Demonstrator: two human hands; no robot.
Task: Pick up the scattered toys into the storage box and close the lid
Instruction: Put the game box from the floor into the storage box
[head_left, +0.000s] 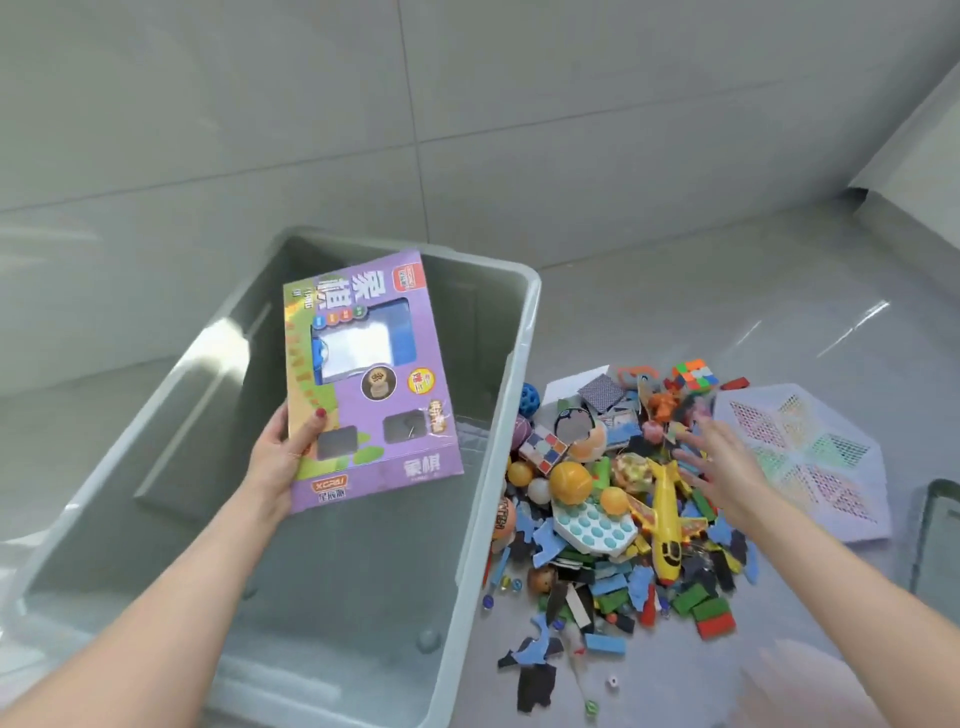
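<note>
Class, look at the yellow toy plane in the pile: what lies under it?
The yellow toy plane rests on coloured blocks and blue foam pieces; its nose overlaps the pop-it board. Anything deeper is covered.

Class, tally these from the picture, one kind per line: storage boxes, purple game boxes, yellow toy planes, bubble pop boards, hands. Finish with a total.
storage box: 1
purple game box: 1
yellow toy plane: 1
bubble pop board: 1
hands, left hand and right hand: 2
Total: 6
</note>
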